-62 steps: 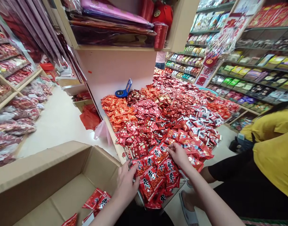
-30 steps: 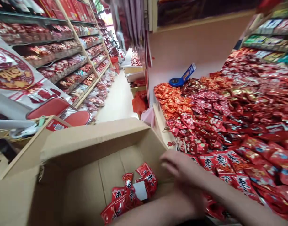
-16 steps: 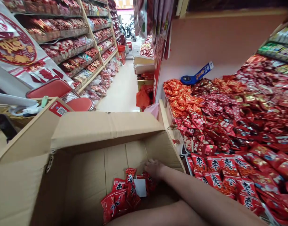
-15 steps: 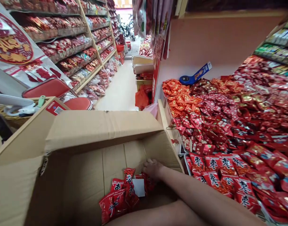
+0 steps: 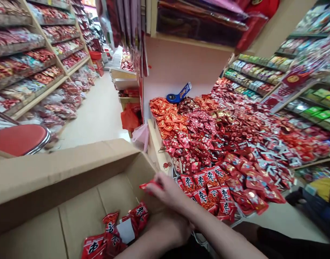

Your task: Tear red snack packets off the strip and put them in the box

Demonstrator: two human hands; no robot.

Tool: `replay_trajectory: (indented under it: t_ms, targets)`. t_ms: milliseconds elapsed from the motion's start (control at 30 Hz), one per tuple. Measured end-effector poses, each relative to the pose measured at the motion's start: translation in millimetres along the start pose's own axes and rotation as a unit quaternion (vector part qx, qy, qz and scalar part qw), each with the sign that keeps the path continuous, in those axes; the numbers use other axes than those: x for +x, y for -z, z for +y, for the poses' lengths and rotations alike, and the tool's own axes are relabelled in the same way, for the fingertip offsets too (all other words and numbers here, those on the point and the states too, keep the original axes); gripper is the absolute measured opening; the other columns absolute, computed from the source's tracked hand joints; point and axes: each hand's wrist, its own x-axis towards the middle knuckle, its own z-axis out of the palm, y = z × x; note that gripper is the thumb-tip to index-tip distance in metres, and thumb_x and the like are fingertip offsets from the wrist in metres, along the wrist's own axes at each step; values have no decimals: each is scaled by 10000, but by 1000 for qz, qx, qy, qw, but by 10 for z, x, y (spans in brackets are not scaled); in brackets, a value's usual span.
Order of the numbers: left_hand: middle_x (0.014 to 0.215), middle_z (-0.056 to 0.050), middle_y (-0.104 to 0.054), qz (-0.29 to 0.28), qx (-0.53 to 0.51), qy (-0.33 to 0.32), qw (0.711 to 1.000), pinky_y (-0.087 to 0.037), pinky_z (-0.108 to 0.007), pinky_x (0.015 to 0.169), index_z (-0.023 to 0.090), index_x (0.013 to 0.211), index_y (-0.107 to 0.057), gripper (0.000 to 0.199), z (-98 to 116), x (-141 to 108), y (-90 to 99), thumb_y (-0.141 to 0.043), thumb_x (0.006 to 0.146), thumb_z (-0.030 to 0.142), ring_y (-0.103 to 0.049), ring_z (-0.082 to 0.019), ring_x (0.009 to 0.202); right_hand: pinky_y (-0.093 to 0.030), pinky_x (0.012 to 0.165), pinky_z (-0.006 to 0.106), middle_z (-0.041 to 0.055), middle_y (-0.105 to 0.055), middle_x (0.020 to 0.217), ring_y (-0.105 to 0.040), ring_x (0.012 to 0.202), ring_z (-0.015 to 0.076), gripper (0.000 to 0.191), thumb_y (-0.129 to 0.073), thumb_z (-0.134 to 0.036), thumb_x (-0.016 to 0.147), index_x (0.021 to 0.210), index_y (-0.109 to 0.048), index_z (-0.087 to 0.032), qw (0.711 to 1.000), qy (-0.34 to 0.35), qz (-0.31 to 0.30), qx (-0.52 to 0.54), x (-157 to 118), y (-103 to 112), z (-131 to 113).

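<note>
My right hand (image 5: 161, 190) is over the right side of the cardboard box (image 5: 100, 149), its fingers closed on a red snack packet (image 5: 146, 185). Beneath my right forearm, my left hand (image 5: 178, 227) reaches toward the box's right edge; its fingers are hidden. Several red jujube packets (image 5: 113, 239) with a black character lie in the box, and a white slip of paper (image 5: 126, 231) rests against them. Just right of the box, similar jujube packets (image 5: 202, 196) lie in rows in a display bin.
Heaps of wrapped red and orange sweets (image 5: 169, 111) spread behind the bin, with a blue sign (image 5: 178, 95) standing among them. A red stool (image 5: 19, 138) is at the left, near an aisle (image 5: 92, 111) lined with stocked shelves. Hanging bags (image 5: 127, 25) are overhead.
My view has turned right. My right hand has risen from the box floor toward its right edge with a red snack packet. My left hand has moved into view beneath the right forearm.
</note>
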Motion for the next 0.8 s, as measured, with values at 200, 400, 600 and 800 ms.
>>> replay_trajectory:
  t_ms: [200, 400, 600, 800]
  targets:
    - [863, -20, -661, -49, -151, 27, 987, -487, -323, 660, 218, 1083, -497, 593, 328, 278, 167, -431, 516, 58, -591, -171, 699, -253, 286, 136, -84, -516, 405, -459, 304, 86, 353, -508, -513, 781, 731, -306, -228, 869, -187, 188, 417, -676, 510, 288]
    - [743, -35, -674, -60, -208, 83, 973, -514, -256, 582, 137, 979, -542, 308, 422, 353, 21, -570, 732, 318, -620, -120, 595, -338, 304, 150, -88, -509, 499, -499, 354, 85, 372, -595, -507, 716, 725, -357, -221, 834, -184, 276, 442, -883, 419, 463]
    - [672, 2, -684, -28, -195, 78, 977, -521, -224, 526, 160, 841, -650, 278, 361, 394, -113, -662, 665, 374, -619, -121, 591, -346, 308, 166, -96, -447, 530, -456, 332, 70, 284, -527, -464, 790, 750, -362, -237, 831, -149, 351, 405, -1066, 320, 555]
    - [919, -7, -638, -32, -190, 71, 979, -506, -239, 720, 214, 953, -571, 268, 365, 453, -95, -538, 770, 406, -582, -109, 811, -519, 694, 302, 46, -592, 1026, -616, 812, 160, 64, -453, -236, 851, 788, -461, -242, 913, -26, 374, 160, -1127, 322, 588]
